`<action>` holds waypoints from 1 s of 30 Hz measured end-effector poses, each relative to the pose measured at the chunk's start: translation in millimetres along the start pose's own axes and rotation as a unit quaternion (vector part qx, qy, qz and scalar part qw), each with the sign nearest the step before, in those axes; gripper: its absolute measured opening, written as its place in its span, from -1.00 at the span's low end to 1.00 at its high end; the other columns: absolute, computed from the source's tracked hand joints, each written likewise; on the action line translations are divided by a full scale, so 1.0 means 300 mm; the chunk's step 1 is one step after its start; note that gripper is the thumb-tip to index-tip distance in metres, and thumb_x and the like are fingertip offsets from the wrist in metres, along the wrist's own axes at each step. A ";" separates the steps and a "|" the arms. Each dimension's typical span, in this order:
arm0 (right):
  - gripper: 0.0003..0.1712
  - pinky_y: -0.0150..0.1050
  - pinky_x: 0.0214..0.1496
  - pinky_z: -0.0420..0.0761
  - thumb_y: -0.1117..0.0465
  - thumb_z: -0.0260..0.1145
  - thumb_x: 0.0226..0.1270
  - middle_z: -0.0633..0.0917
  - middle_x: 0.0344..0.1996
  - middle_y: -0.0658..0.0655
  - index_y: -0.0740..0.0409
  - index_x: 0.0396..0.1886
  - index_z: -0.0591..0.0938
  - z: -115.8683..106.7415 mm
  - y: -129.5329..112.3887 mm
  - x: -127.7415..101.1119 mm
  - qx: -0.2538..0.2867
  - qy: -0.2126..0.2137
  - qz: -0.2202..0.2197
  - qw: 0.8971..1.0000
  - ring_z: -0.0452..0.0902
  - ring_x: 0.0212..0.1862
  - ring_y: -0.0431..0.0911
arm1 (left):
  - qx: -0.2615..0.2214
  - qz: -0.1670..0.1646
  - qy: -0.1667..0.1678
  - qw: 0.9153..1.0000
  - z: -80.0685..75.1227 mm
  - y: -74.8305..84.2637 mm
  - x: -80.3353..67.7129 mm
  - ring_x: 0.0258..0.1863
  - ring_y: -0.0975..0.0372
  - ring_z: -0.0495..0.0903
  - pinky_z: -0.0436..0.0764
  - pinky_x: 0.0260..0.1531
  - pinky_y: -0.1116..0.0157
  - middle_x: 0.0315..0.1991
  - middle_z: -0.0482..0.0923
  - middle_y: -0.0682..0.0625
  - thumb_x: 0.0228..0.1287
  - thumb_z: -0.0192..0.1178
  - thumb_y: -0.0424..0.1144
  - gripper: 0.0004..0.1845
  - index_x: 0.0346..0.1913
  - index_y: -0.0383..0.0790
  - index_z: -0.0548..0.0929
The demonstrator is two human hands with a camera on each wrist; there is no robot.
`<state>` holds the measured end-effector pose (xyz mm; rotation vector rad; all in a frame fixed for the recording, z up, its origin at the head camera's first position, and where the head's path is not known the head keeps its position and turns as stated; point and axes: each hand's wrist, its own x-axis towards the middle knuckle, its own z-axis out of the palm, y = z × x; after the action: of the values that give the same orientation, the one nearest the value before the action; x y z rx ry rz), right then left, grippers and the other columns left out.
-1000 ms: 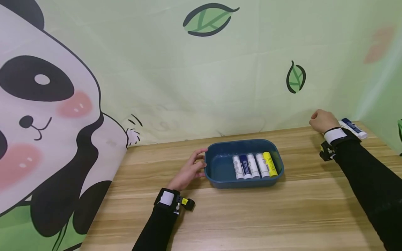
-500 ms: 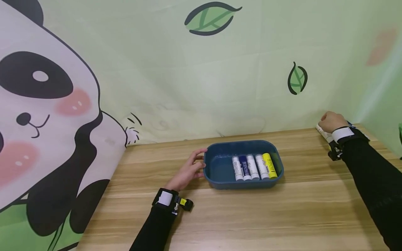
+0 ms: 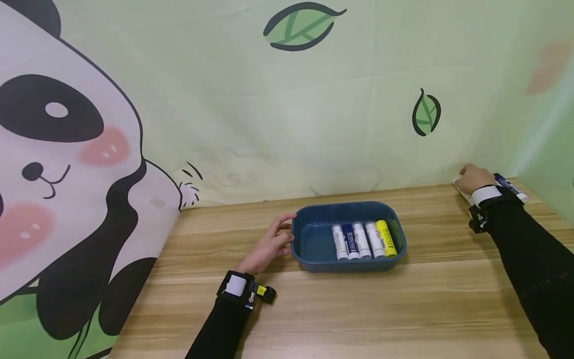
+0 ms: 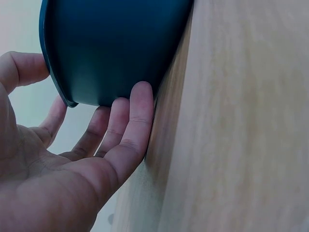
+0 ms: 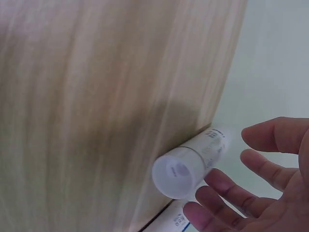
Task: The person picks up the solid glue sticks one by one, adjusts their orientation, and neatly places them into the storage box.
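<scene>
Right hand (image 3: 474, 178) nearer wall — wooden table (image 3: 403, 309)

From the head camera the right hand (image 3: 475, 178) covers most of the white tube (image 3: 461, 190) under it, and whether the fingers touch it cannot be told. The right wrist view blurs that tube's print, and a second tube (image 5: 175, 221) is cut off at the bottom edge. Labels on the tubes in the blue tray (image 3: 314, 259) are too small to read.
</scene>
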<state>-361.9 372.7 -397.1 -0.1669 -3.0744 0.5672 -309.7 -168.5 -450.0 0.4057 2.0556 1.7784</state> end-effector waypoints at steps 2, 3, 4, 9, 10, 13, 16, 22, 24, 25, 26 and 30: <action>-0.33 0.38 0.28 0.39 0.19 0.03 0.31 0.45 0.16 0.73 0.70 0.22 0.31 0.009 0.007 0.004 -0.005 0.002 0.000 1.000 0.37 0.20 0.62 | 0.001 0.001 -0.002 1.000 0.001 0.002 -0.001 0.20 0.02 0.44 0.70 0.01 0.23 0.42 0.16 -0.22 0.44 -0.04 -0.33 -0.34 0.55 0.11 0.23; -0.33 0.38 0.27 0.39 0.19 0.04 0.30 0.45 0.16 0.73 0.70 0.22 0.31 0.013 0.010 0.005 -0.007 0.007 0.001 1.000 0.38 0.19 0.63 | 0.001 0.001 -0.003 1.000 0.002 0.004 -0.001 0.20 0.02 0.44 0.70 0.02 0.23 0.43 0.16 -0.21 0.44 -0.04 -0.33 -0.34 0.55 0.12 0.23; -0.33 0.37 0.26 0.41 0.19 0.04 0.29 0.45 0.15 0.74 0.70 0.21 0.31 0.017 0.015 0.006 -0.010 0.010 0.000 1.000 0.39 0.18 0.63 | 0.003 0.000 -0.004 1.000 0.003 0.005 -0.002 0.20 0.01 0.44 0.70 0.02 0.23 0.43 0.15 -0.21 0.44 -0.04 -0.32 -0.34 0.55 0.12 0.23; -0.35 0.36 0.17 0.45 0.18 0.04 0.29 0.48 0.10 0.74 0.70 0.18 0.32 0.037 0.042 0.014 -0.017 0.023 -0.005 1.000 0.43 0.13 0.63 | 0.003 -0.003 -0.005 1.000 0.010 0.010 -0.003 0.19 0.00 0.47 0.71 0.03 0.22 0.45 0.15 -0.22 0.44 -0.03 -0.32 -0.34 0.55 0.13 0.23; -0.35 0.36 0.16 0.45 0.18 0.04 0.29 0.48 0.10 0.74 0.70 0.17 0.32 0.042 0.049 0.017 -0.018 0.023 -0.005 1.000 0.43 0.12 0.63 | 0.003 -0.003 -0.005 1.000 0.010 0.009 -0.002 0.19 0.00 0.47 0.71 0.03 0.22 0.46 0.15 -0.22 0.44 -0.03 -0.32 -0.35 0.55 0.12 0.23; -0.35 0.36 0.13 0.45 0.18 0.04 0.27 0.50 0.07 0.73 0.69 0.16 0.33 0.055 0.069 0.025 -0.014 0.027 -0.001 1.000 0.44 0.10 0.62 | 0.001 -0.002 -0.005 1.000 0.014 0.009 -0.003 0.21 0.00 0.46 0.71 0.03 0.21 0.46 0.15 -0.22 0.43 -0.03 -0.33 -0.34 0.55 0.12 0.23; -0.37 0.37 0.12 0.45 0.19 0.06 0.26 0.50 0.05 0.73 0.67 0.15 0.33 0.066 0.083 0.028 -0.007 0.032 0.002 0.999 0.46 0.08 0.62 | 0.002 -0.001 -0.007 1.000 0.018 0.007 -0.002 0.22 0.00 0.45 0.70 0.02 0.22 0.46 0.15 -0.22 0.43 -0.03 -0.33 -0.35 0.55 0.12 0.23; -0.43 0.34 0.05 0.48 0.27 0.10 0.23 0.52 -0.02 0.73 0.64 0.12 0.32 0.077 0.073 0.012 0.001 0.053 0.015 0.998 0.49 0.02 0.61 | 0.000 0.000 -0.009 1.000 0.024 0.007 -0.003 0.20 0.02 0.46 0.70 0.02 0.23 0.46 0.15 -0.23 0.42 -0.04 -0.33 -0.34 0.55 0.10 0.23; -0.45 0.33 0.02 0.49 0.31 0.11 0.24 0.52 -0.02 0.74 0.63 0.12 0.31 0.076 0.061 0.004 0.005 0.053 0.025 0.998 0.50 0.02 0.59 | -0.001 -0.001 -0.007 1.000 0.025 0.010 -0.005 0.20 0.03 0.46 0.70 0.03 0.22 0.46 0.15 -0.23 0.41 -0.04 -0.33 -0.34 0.55 0.11 0.23; -0.46 0.32 0.02 0.49 0.32 0.12 0.25 0.52 -0.02 0.74 0.63 0.13 0.30 0.076 0.056 0.002 0.008 0.052 0.029 0.998 0.49 0.02 0.59 | -0.001 -0.002 -0.006 1.000 0.025 0.009 -0.006 0.20 0.03 0.46 0.70 0.03 0.22 0.46 0.15 -0.22 0.41 -0.03 -0.33 -0.34 0.55 0.11 0.23; -0.47 0.32 0.02 0.49 0.33 0.11 0.27 0.51 -0.02 0.74 0.62 0.14 0.30 0.076 0.051 0.000 0.010 0.049 0.033 0.998 0.49 0.02 0.59 | 0.000 -0.002 -0.006 1.000 0.024 0.009 -0.007 0.20 0.03 0.46 0.70 0.03 0.22 0.46 0.15 -0.22 0.41 -0.04 -0.33 -0.33 0.55 0.11 0.23; -0.46 0.32 0.03 0.48 0.33 0.09 0.28 0.51 0.01 0.72 0.59 0.18 0.29 0.079 0.057 0.019 0.013 0.039 0.034 0.999 0.46 0.05 0.58 | 0.003 -0.002 -0.003 1.000 0.019 0.008 -0.008 0.22 0.01 0.45 0.71 0.02 0.23 0.47 0.15 -0.22 0.42 -0.03 -0.32 -0.33 0.55 0.13 0.23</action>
<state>-366.4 380.9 -425.3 -0.2878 -2.9935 0.5876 -305.0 -164.3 -448.0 0.4075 2.0567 1.7683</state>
